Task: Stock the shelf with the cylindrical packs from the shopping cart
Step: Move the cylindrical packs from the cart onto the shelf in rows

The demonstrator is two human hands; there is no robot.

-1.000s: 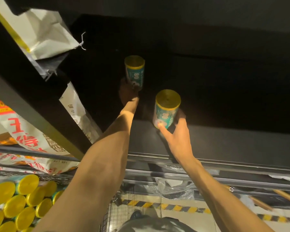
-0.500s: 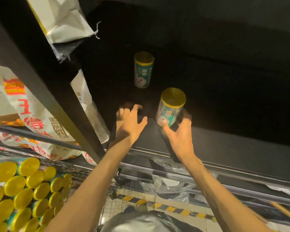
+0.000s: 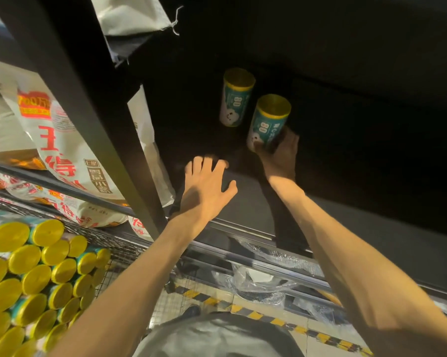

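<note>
Two teal cylindrical packs with yellow tops stand deep on the dark shelf (image 3: 243, 202). The far pack (image 3: 234, 99) stands upright and free. Just to its right and nearer me, my right hand (image 3: 281, 155) grips the lower part of the second pack (image 3: 267, 123), which leans slightly. My left hand (image 3: 207, 189) hovers over the shelf's front part, fingers spread, holding nothing. Several more packs (image 3: 37, 274) lie stacked in the wire shopping cart (image 3: 124, 251) at lower left.
A black shelf upright (image 3: 93, 104) rises left of my hands. Large printed sacks (image 3: 62, 150) fill the neighbouring bay, and another sack (image 3: 132, 16) hangs above. Metal rails (image 3: 268, 256) edge the shelf front; the floor below bears yellow-black hazard tape (image 3: 268, 320).
My left hand let go of the far pack and drew back toward the shelf front. My right hand pushed its pack deeper in, close beside the far one.
</note>
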